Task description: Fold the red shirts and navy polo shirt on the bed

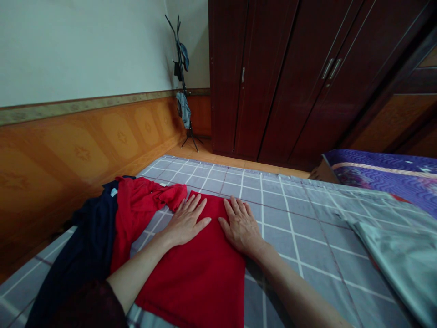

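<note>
A red cloth (208,273), folded into a long flat shape, lies on the grey checked bed sheet (283,214). My left hand (187,221) rests flat on its far left part, fingers spread. On the far right edge of the cloth lies my right hand (240,223), palm down with the fingers stretched out. Neither hand grips anything. Just left of my left hand is a crumpled red garment (136,205), and a dark blue garment (85,250) lies beside it at the bed's left side.
Pale green fabric (403,259) lies at the right. Beyond the bed stand a dark red wardrobe (273,82) and a black coat rack (182,82) with items hanging on it. A purple quilted surface (385,171) is at the far right.
</note>
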